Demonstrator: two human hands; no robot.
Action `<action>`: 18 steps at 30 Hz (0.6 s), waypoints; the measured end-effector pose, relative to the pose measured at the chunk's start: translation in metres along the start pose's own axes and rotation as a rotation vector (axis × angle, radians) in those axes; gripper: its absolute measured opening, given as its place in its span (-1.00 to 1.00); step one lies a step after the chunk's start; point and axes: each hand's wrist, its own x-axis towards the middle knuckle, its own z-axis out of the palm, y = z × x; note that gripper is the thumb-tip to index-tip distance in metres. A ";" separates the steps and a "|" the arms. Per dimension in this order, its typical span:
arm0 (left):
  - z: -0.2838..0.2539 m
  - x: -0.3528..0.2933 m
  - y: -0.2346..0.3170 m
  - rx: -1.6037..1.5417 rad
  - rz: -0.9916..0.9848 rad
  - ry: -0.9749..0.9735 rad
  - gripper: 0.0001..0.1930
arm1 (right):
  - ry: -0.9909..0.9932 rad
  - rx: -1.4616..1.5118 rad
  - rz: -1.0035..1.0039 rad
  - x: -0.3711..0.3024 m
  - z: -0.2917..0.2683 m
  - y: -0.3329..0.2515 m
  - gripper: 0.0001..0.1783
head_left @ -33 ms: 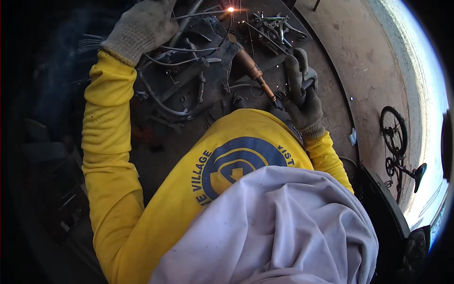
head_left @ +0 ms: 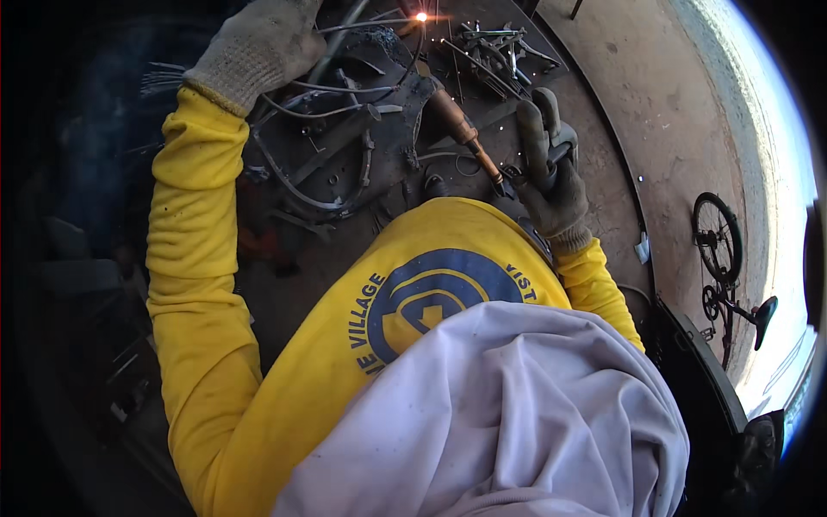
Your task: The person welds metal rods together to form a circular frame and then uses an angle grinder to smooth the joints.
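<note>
My left hand [head_left: 258, 56], in a grey knit glove, is at the upper left, with its fingers bent and partly cut off by the top edge. A thin metal rod [head_left: 370, 25] runs from beside its fingers to a bright orange glowing spot [head_left: 420, 17]; whether the fingers grip it is hidden. On the right, my gloved right hand [head_left: 547, 168] curls around the dark handle of a torch-like tool. The copper-coloured barrel [head_left: 450, 114] of this torch points up and left towards the glow, with a narrower neck near my thumb.
Bent metal rods [head_left: 297, 185] and scraps litter the dark work table [head_left: 594, 112]. Several metal pieces [head_left: 500, 52] lie heaped near the right hand. A small ring [head_left: 468, 165] lies below the barrel. Beyond the table's curved edge, a bicycle [head_left: 724, 267] is on the brown ground.
My left forearm has shifted very slightly to the left. The right hand and the torch look almost unmoved, and the glow remains in the same place.
</note>
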 end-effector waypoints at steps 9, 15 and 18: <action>-0.029 0.024 0.009 0.085 0.309 0.200 -0.44 | -0.017 0.019 0.184 -0.012 -0.005 -0.002 -0.36; -0.034 0.045 0.041 -0.068 0.055 -0.315 -0.30 | 0.076 -0.145 -0.061 -0.005 -0.003 0.006 -0.42; -0.034 0.046 0.043 -0.084 -0.015 -0.421 -0.27 | 0.037 -0.192 -0.069 -0.006 -0.002 0.012 -0.44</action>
